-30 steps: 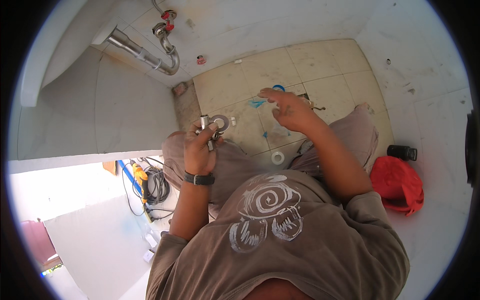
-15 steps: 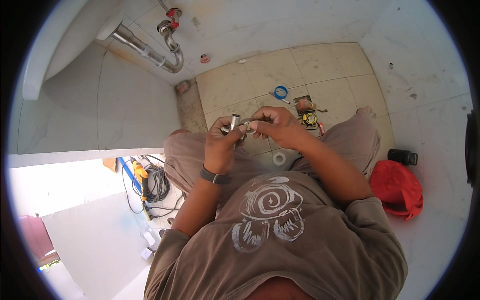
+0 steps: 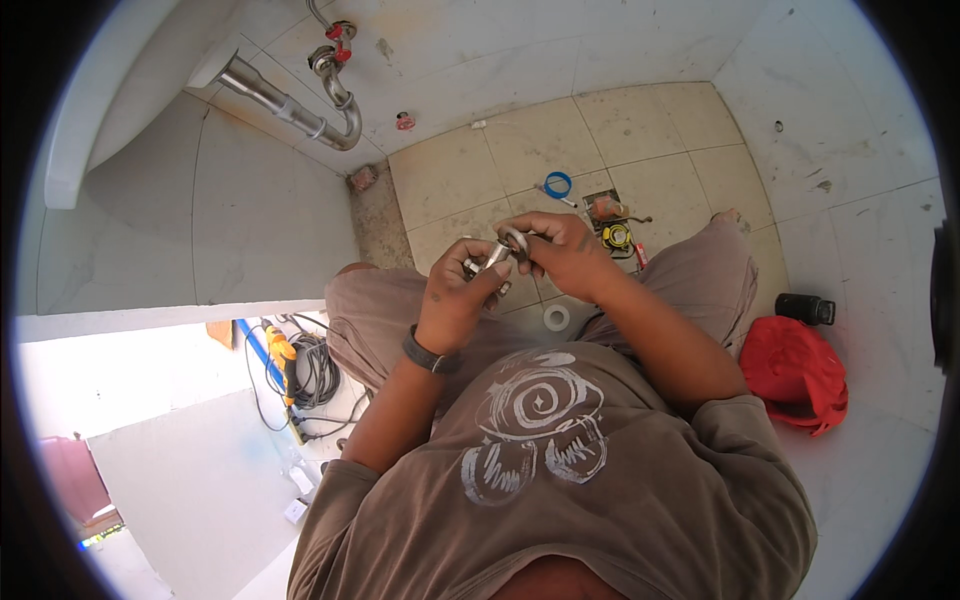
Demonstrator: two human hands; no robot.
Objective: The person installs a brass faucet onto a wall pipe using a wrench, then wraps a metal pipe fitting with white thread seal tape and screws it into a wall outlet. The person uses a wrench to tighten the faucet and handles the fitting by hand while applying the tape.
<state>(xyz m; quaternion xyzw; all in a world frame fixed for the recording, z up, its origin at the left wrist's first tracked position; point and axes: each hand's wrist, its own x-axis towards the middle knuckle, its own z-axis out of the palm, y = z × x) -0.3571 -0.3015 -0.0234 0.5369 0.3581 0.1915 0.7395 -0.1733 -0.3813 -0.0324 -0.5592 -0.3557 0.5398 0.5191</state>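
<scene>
My left hand (image 3: pixel 452 305) is closed around a small chrome tap-like fitting (image 3: pixel 496 256), its tube end pointing up and to the right. Pinched in the fingers of my right hand (image 3: pixel 572 256) is a round metal ring (image 3: pixel 515 239), which looks like a cover flange. The ring is at the tube's end; whether it goes around the tube or only touches it, I cannot tell. Both hands meet above the floor between my bent legs. My fingers hide part of the fitting's body.
A yellow tape measure (image 3: pixel 617 237), a blue coil (image 3: pixel 558 185) and a white tape roll (image 3: pixel 556 318) lie on the floor. At right are a red bag (image 3: pixel 795 372) and black bottle (image 3: pixel 804 309). A drain pipe (image 3: pixel 285 106) hangs upper left; a yellow power tool (image 3: pixel 281 352) lies left.
The fitting has tilted from nearly upright toward the right. My right hand has brought the ring up to the end of its tube, turning the ring as well.
</scene>
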